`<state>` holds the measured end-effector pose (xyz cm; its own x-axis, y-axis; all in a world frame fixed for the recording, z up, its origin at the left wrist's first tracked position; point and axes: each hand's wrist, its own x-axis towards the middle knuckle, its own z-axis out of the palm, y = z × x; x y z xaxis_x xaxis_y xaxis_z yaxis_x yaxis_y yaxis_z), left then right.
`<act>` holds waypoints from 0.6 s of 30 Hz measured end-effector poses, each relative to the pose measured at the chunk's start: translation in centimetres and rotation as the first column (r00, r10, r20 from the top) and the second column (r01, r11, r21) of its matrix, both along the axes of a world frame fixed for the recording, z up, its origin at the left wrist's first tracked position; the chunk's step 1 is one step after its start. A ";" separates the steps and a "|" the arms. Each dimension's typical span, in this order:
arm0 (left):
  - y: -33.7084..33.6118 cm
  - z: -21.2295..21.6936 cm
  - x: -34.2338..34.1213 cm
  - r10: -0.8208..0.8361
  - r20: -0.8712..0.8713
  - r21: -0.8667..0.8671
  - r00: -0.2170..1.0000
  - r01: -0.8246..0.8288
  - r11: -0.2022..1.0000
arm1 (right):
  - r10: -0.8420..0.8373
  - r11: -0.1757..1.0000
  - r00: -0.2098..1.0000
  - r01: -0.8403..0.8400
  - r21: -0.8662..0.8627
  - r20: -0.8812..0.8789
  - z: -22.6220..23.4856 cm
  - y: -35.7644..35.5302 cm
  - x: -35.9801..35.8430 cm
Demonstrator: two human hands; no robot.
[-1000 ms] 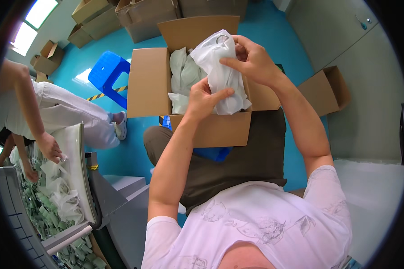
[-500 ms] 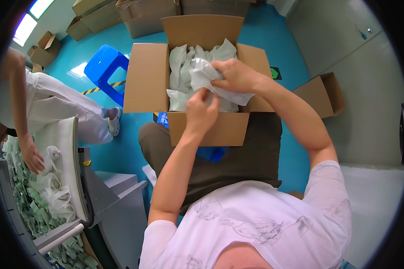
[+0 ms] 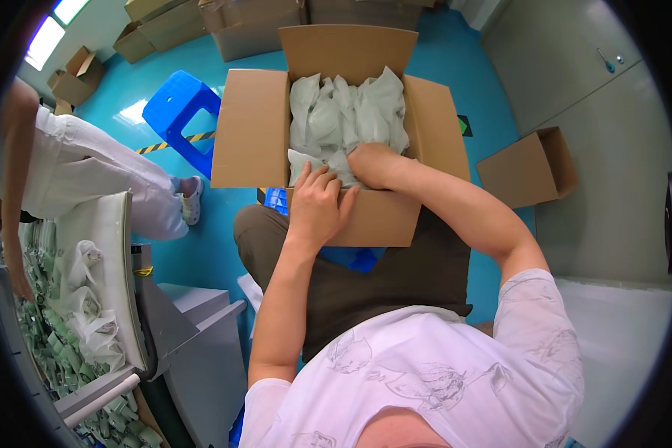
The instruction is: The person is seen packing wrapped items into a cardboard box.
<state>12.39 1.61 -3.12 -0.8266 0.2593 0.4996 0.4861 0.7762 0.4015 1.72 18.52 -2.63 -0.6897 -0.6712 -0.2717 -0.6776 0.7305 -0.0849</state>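
Note:
An open cardboard box [image 3: 377, 216] stands before me, its flaps folded outward. Several white plastic-wrapped bundles [image 3: 325, 119] fill it; their contents cannot be made out. My right hand [image 3: 373, 166] reaches down among the bundles at the near side of the box, its fingers hidden inside. Over the near rim rests my left hand [image 3: 317, 198], its fingers stretched out toward a wrapped bundle at the near left corner, the thumb apart.
A blue stool [image 3: 178, 104] stands left of the box. At far left, a co-worker's hand [image 3: 19, 276] is over a bin of pale green parts [image 3: 45, 313], beside white wrapped bundles [image 3: 89, 299]. Another cardboard box [image 3: 519, 168] sits by the grey door [image 3: 590, 134].
The wrapped bundle that both hands handled above the box is down inside it. My right hand has moved down into the box; my left hand has spread on the near rim.

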 end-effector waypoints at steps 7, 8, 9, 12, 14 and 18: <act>-0.5 0.4 0.1 -0.012 -0.010 0.058 1.000 0.012 0.998 | 0.036 0.999 0.996 -0.036 0.002 0.079 1.0 0.4 0.5; -0.8 0.5 0.3 -0.018 -0.018 0.083 1.000 0.019 0.996 | 0.057 0.998 0.996 -0.059 0.024 0.064 1.0 0.4 0.7; -1.1 0.9 0.5 -0.019 -0.019 0.081 1.000 0.021 0.996 | 0.056 0.998 0.996 -0.057 0.022 0.063 1.4 0.7 1.4; -2.1 2.3 2.6 0.001 -0.133 0.191 0.991 0.025 0.981 | -0.131 0.878 0.991 0.133 -0.460 0.038 4.6 4.2 3.6; -3.4 2.4 4.1 0.107 -0.177 0.268 0.978 -0.057 0.962 | -0.173 0.745 0.984 0.106 -0.659 -0.037 6.0 6.1 4.3; -3.6 2.7 4.5 0.141 -0.201 0.211 0.969 -0.098 0.973 | -0.213 0.692 0.926 -0.083 -0.717 -0.313 5.1 6.9 1.6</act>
<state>16.86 -2.03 -0.40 -0.7143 0.0430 0.6985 0.4856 0.7493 0.4504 3.31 25.39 2.51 -0.6828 -0.5054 0.5276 -0.7193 0.5915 -0.3643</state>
